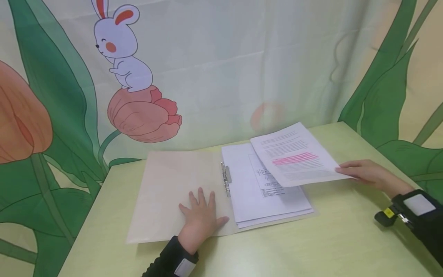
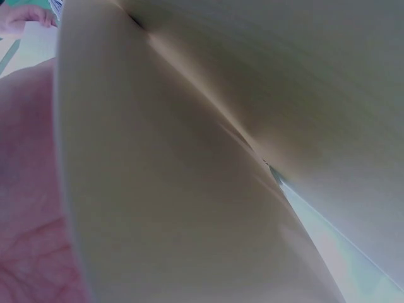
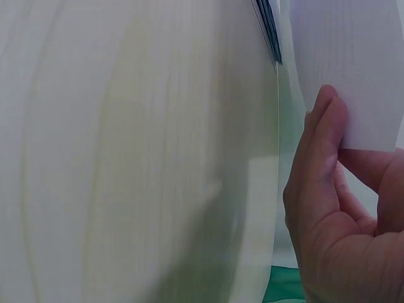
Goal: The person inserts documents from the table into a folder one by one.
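Note:
An open beige folder lies on the table, a metal clip along its spine. With fingers spread, my left hand presses flat on the folder's left cover near the fold. On the right side rests a stack of white paper, its top sheet printed with a diagram. Above that stack, a printed sheet with pink highlighted lines is lifted and tilted. My right hand pinches its lower right corner between thumb and fingers. The right wrist view shows the right hand gripping the paper's corner.
A pale yellow-green table bears the folder. Behind it hangs a light curtain printed with a rabbit, tulips and green leaves. Black wrist devices sit on both forearms.

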`<state>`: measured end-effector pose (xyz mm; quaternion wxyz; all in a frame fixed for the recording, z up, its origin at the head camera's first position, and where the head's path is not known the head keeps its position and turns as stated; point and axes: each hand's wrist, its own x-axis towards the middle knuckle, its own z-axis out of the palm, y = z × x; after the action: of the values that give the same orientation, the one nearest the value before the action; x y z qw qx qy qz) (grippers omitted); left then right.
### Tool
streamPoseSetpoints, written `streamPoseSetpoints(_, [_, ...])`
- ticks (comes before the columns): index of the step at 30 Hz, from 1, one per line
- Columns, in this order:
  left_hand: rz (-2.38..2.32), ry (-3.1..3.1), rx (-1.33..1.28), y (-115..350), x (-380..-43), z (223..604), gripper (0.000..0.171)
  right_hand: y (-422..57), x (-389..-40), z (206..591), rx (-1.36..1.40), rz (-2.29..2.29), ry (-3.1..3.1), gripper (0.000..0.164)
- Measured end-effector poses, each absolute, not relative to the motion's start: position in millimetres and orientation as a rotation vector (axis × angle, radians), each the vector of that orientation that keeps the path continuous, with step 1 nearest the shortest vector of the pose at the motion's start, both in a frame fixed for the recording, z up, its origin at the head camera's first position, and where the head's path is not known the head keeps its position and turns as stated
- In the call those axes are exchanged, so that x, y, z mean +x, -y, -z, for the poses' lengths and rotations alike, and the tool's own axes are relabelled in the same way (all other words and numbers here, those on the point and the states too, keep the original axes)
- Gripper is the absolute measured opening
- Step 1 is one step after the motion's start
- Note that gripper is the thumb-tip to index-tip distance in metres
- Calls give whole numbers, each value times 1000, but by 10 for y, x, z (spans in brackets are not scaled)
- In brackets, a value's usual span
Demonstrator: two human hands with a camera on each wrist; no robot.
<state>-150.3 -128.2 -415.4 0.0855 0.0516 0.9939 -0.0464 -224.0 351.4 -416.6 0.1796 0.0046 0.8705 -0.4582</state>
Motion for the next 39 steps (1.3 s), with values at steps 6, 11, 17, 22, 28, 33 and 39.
streamPoseSetpoints(6, [150,-2958,154,1273,-1509,4146,89,-3417,-2248,4162,-9,1298,-2454,65])
streamPoseSetpoints(11, [153,-2953,154,1274,-1512,4153,90,-3362,-2257,4169,-49,1305,-2454,62])
streamPoseSetpoints(17, [141,-2942,145,1273,-1506,4152,90,-3283,-2272,4187,-90,1260,-2481,62])
streamPoseSetpoints(22, [124,-2943,142,1271,-1496,4146,89,-3199,-2291,4201,-79,1257,-2474,63])
streamPoseSetpoints(28, [131,-2949,145,1271,-1496,4137,88,-3098,-2300,4185,-74,1220,-2504,62])
streamPoseSetpoints(33, [127,-2938,132,1268,-1500,4132,89,-3034,-2304,4179,-76,1190,-2516,62])
streamPoseSetpoints(39, [114,-2936,127,1266,-1503,4121,89,-2969,-2293,4164,-75,1178,-2512,65])
